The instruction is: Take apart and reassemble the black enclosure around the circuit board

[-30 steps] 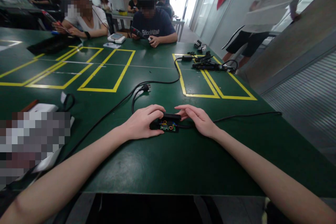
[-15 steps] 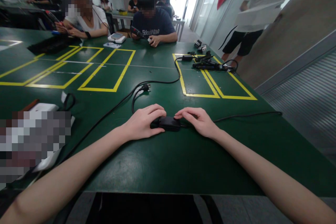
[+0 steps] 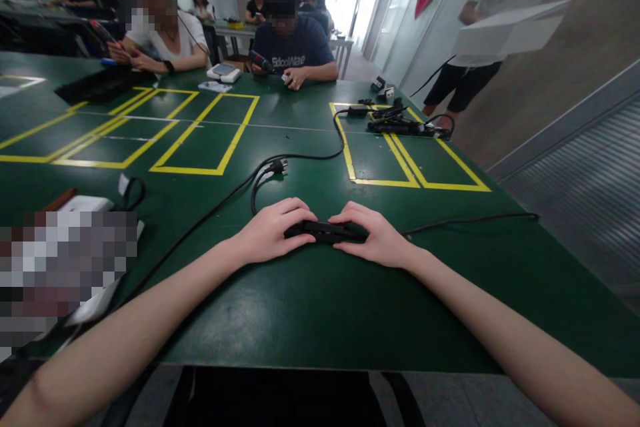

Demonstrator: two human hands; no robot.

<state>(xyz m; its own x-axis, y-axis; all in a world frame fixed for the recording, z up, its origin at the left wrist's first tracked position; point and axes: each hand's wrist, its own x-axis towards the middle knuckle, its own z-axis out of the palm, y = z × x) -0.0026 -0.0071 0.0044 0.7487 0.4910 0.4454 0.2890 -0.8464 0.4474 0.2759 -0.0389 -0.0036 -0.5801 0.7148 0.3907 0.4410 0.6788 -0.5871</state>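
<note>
My left hand (image 3: 277, 232) and right hand (image 3: 374, 235) clamped, and hid, both ends of the black oblong plastic case (image 3: 329, 231), mid-dial. Eleven o'clock lay a black moulded plug (image 3: 277, 167); one, tangled black cables (image 3: 395, 125); nine, a pixelated whitish object (image 3: 75, 253), indistinct.

I see room to pass over the bare table (image 3: 320, 320) at bottom centre. Mid-frame, the left hand (image 3: 273, 230) and right hand (image 3: 377, 235) block both ends of the case (image 3: 331, 231). A long cable (image 3: 300, 157) crosses from lower left towards upper centre, a plug (image 3: 277, 166) juts above the left hand, and dark gear (image 3: 395, 127) crowds upper right.
</note>
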